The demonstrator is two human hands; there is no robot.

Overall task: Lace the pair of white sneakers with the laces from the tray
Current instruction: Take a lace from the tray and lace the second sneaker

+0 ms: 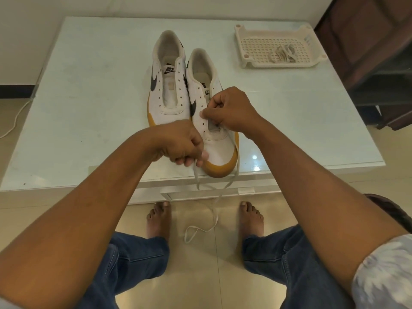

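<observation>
Two white sneakers with tan soles stand side by side on the table, toes toward me. The left sneaker point(168, 81) has bare eyelets. Over the right sneaker point(219, 150), my right hand point(229, 110) pinches a white lace point(217, 201) at the lower eyelets. My left hand point(180, 146) grips the lace's other end beside the toe cap. The slack of the lace hangs off the table's front edge and loops above the floor. A second lace point(283, 53) lies bunched in the cream perforated tray point(247, 39) at the back right.
The white glossy table point(89, 108) ends close in front of me. Below it are my bare feet point(159, 219) and knees in blue jeans on a tiled floor. Dark wooden furniture point(379, 52) stands at the right. A white cable point(15, 119) runs along the floor at the left.
</observation>
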